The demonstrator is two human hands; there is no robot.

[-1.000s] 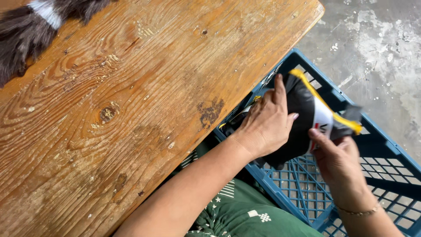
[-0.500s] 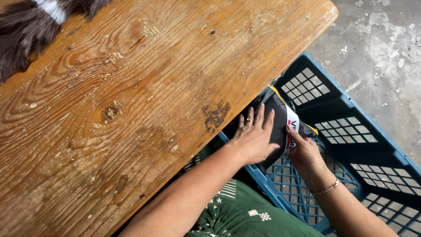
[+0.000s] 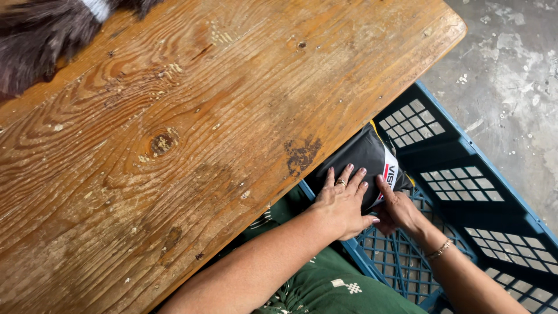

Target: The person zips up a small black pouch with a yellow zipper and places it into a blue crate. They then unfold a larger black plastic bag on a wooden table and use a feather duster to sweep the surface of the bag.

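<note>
A black plastic package (image 3: 363,157) with a white, red and yellow end lies inside a blue plastic crate (image 3: 465,186) on the floor, partly hidden under the table's edge. My left hand (image 3: 343,200), a ring on one finger, rests flat on top of the package with its fingers spread. My right hand (image 3: 398,206), with a bracelet at the wrist, grips the package's near end from below and beside.
A worn wooden table (image 3: 192,128) fills the left and middle of the view. A dark feather duster (image 3: 40,38) lies at its far left corner. Grey concrete floor (image 3: 511,70) shows at the upper right. Green patterned cloth (image 3: 325,285) covers my lap.
Both hands have moved the package down and leftward, from held up above the crate to lying low inside it under the table's edge.
</note>
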